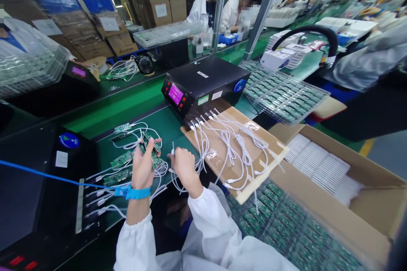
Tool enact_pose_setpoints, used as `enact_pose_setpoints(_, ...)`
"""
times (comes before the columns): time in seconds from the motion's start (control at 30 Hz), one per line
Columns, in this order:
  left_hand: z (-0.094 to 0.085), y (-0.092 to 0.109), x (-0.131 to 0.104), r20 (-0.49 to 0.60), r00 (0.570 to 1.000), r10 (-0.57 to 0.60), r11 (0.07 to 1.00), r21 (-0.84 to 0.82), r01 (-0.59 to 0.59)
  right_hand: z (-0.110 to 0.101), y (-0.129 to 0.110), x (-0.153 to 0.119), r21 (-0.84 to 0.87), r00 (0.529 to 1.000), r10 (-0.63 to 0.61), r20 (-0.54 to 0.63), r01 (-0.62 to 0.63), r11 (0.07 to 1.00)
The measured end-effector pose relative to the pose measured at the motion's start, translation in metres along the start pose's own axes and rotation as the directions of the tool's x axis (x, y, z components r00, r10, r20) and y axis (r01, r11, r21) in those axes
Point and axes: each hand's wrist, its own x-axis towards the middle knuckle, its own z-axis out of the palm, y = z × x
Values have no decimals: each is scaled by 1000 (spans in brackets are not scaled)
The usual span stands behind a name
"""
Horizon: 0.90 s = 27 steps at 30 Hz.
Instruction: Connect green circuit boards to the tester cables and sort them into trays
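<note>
My left hand (143, 166), with a blue wrist strap (138, 193) on the wrist, is closed around a green circuit board (155, 146); another board may lie under it. To its right, my right hand (185, 167) pinches a white cable (173, 149), whose end sticks up past the fingers. The two hands are a short way apart. Around the left hand, more green circuit boards (118, 177) lie on the green bench mat among white cables (161, 170). Some of these cables run to plugs on the black box (34, 178) at the left.
A black box with a pink display (176, 94) feeds white cables onto a cardboard sheet (219, 125). Trays of boards (286, 93) stand behind and below right. An open carton (375, 194) holds white pieces. A blue cord (57, 175) crosses from the left. Co-workers sit beyond.
</note>
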Motion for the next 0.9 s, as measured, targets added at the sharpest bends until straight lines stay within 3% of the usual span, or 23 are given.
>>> enact_pose_setpoints(0.13,-7,3,-3,28,997,-72,997,-33,73,18,1,9,15,1000,-9,-11,9,1000)
enact_pose_setpoints(0.23,-9,6,-3,59,989,-135,984,-108,141,18,11,11,238,994,-50,-93,71,969)
enact_pose_setpoints(0.3,-10,7,-1,74,986,-153,975,-152,163,17,19,10,505,981,-92,-168,166,847)
enact_pose_setpoints(0.37,-8,6,0,94,985,-147,969,-187,163,16,25,7,716,964,-148,-222,264,646)
enact_pose_setpoints(0.43,-6,3,1,114,985,-132,963,-222,155,15,28,4,825,951,-210,-229,304,477)
enact_pose_setpoints(0.5,-3,0,3,126,984,-126,954,-256,156,15,29,1,876,947,-243,-208,291,385)
enact_pose_setpoints(0.9,-3,-2,3,67,991,-116,958,-254,129,19,27,0,925,959,-175,-221,263,275)
